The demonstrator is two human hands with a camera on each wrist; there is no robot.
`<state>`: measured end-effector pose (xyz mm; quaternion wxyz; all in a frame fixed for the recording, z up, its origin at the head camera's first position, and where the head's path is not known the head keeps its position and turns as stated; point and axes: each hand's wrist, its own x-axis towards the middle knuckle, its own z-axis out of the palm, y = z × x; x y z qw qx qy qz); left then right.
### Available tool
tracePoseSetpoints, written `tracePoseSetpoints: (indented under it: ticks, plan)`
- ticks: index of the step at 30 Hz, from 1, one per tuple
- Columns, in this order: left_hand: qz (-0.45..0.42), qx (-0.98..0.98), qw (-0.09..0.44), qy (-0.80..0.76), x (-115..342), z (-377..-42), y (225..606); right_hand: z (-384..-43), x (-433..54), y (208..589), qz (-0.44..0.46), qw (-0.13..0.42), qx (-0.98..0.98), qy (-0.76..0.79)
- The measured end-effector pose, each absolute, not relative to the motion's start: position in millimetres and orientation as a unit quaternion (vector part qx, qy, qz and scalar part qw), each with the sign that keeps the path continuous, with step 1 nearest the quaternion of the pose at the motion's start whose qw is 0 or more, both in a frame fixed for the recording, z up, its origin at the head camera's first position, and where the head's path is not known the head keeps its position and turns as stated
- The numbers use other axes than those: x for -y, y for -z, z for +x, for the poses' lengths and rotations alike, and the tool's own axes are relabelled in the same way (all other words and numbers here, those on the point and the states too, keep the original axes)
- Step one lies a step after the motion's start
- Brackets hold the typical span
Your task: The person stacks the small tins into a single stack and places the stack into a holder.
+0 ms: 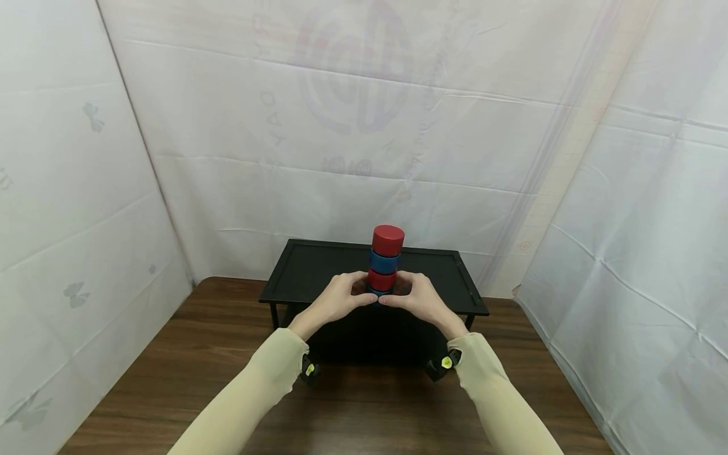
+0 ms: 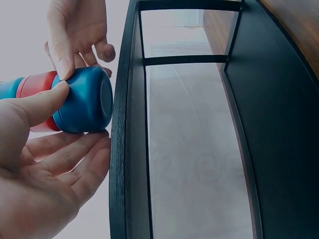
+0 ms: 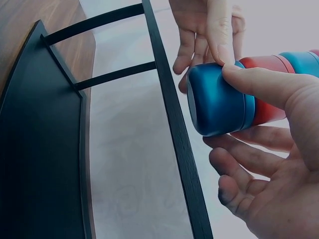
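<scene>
Four-tier is not counted here; several small canisters stand in an upright stack: a red canister [image 1: 388, 242] on top, a blue canister [image 1: 384, 262] under it, another red canister [image 1: 382, 280], and a bottom blue canister [image 2: 87, 99]. My left hand [image 1: 344, 295] and right hand [image 1: 418, 297] hold the bottom blue canister from both sides. Both thumbs press its near face, almost tip to tip, while the other fingers reach round its far side. The stack is at the black shelf [image 1: 324, 272]; whether its base touches the top, I cannot tell.
The black shelf's front legs [image 1: 275, 315] stand on a brown wooden table [image 1: 227, 354]. A white sheet [image 1: 341, 158] hangs behind, with more white sheeting [image 1: 643, 253] along both sides.
</scene>
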<state>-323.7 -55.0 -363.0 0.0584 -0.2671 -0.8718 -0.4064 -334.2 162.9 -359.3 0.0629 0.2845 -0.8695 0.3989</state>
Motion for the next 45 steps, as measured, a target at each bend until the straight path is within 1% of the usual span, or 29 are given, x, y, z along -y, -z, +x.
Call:
tracePoseSetpoints:
  ticks: [8,22,45]
  plan:
    - [-0.26,0.871,0.049,0.414,54,-327,363,-339,-164,360,0.285,0.065,0.868,-0.401]
    - [-0.244,0.876,0.047,0.413,51,-333,362,-346,-164,360,0.269,0.062,0.874,-0.399]
    - [-0.241,0.877,0.042,0.414,47,-341,362,-354,-166,362,0.258,0.056,0.879,-0.398]
